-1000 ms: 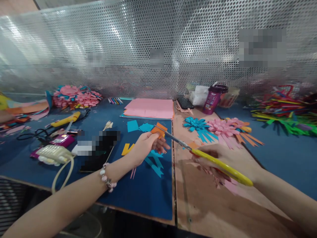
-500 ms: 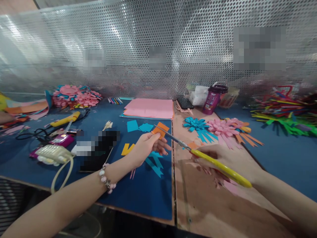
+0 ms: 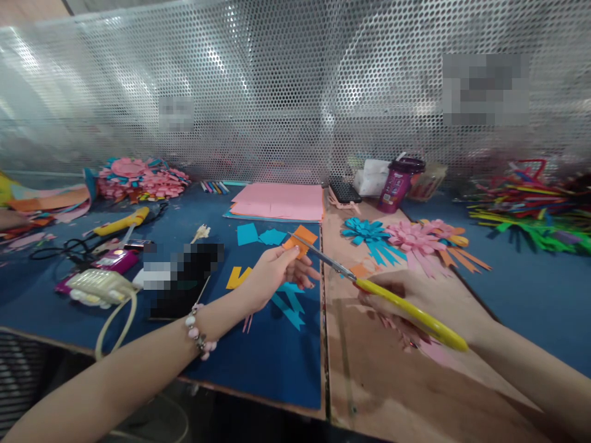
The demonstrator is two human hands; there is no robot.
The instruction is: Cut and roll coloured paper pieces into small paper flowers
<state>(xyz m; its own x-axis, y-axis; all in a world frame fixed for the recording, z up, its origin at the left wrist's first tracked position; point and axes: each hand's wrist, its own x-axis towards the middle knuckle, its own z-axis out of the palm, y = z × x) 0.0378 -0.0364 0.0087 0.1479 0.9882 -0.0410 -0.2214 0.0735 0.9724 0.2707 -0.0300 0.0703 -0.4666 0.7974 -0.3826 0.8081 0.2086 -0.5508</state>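
Between the thumb and fingers of my left hand [image 3: 281, 271] is a small piece of orange paper [image 3: 302, 237], held up over the blue table. My right hand [image 3: 415, 298] is closed round the yellow handles of a pair of scissors [image 3: 392, 301]. Their blades point left and reach across the orange paper; whether they are cutting into it I cannot tell. Blue paper squares [image 3: 247, 234] lie just beyond my left hand. Blue paper strips [image 3: 290, 307] and a yellow paper piece [image 3: 237, 278] rest near my left wrist.
A stack of pink sheets [image 3: 279, 201] lies at the back. On the right are blue [image 3: 364, 231] and pink paper flowers [image 3: 410, 237], a purple cup [image 3: 399, 184] and a black phone [image 3: 344, 192]. A yellow glue gun [image 3: 122, 221] and cables lie left. A co-worker's hand [image 3: 12, 218] shows far left.
Both hands stay almost in place. The orange paper has tilted up very slightly against the scissor blades, and nothing has been let go.
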